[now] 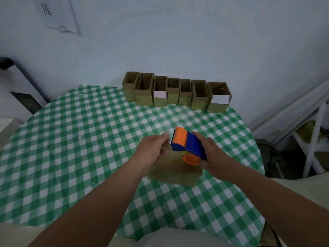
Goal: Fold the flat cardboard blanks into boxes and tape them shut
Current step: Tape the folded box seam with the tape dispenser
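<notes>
A cardboard box [175,172] lies on the green checked table [71,139] in front of me, its upper face glossy with clear tape. My right hand [211,155] grips a blue and orange tape dispenser [187,145] just above the box's far end. My left hand [153,150] is beside the dispenser's toothed edge, fingers pinched on the clear tape end near the box's far left corner. The left hand hides part of the box.
Several open-topped cardboard boxes [175,92] stand in a row at the table's far edge against the wall. A white shelf frame [313,139] stands to the right of the table. A dark-edged unit [16,86] sits at the left.
</notes>
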